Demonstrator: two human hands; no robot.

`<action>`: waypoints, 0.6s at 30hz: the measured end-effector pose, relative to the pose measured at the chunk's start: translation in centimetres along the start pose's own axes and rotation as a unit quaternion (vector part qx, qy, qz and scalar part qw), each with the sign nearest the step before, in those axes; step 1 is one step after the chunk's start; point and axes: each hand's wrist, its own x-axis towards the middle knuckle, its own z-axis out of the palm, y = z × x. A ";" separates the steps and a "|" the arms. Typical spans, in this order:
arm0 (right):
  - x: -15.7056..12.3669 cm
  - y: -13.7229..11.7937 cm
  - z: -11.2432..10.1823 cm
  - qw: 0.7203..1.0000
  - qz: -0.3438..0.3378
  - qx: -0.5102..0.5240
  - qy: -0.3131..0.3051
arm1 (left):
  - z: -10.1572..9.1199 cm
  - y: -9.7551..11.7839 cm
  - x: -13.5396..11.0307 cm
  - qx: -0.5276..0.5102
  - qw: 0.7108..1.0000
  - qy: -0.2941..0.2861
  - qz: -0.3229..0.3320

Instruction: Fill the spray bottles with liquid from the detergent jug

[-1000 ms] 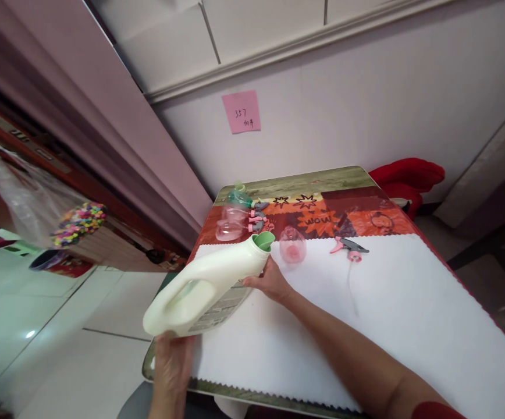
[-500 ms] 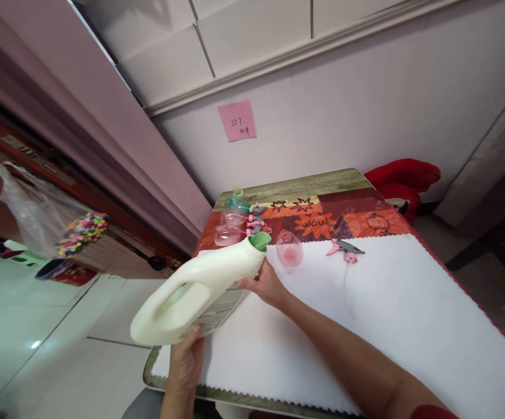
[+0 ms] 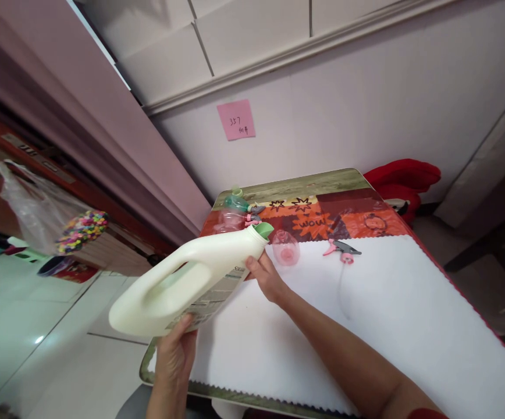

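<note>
Both hands hold a large cream-coloured plastic jug (image 3: 178, 285) above the table's near left part. It leans over, with its open neck and green pouring spout (image 3: 263, 231) pointing up to the right. My left hand (image 3: 177, 343) is closed around the jug's lower body, thumb over the label. Nearer the neck, my right hand (image 3: 266, 278) grips the other side, its fingers partly hidden behind the jug. Just beyond the spout sits a clear pink bottle (image 3: 286, 249) without a top. A pink and grey spray trigger (image 3: 343, 250) with a thin tube lies farther right.
A green bottle (image 3: 237, 202), more pink bottles (image 3: 230, 219) and spray triggers (image 3: 253, 217) stand or lie at the table's far left. White paper (image 3: 305, 343) covers much of the tabletop. A plastic bag (image 3: 34, 203) hangs at left; a pink note (image 3: 236, 120) is on the wall.
The jug has shifted a little left and up, its base rising and its label turning more into view. Both hands moved with it and keep their grip.
</note>
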 end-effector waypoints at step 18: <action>-0.3 1.3 0.8 0.989 -0.033 0.022 0.141 | 1.0 1.2 0.3 0.000 1.000 0.000 0.001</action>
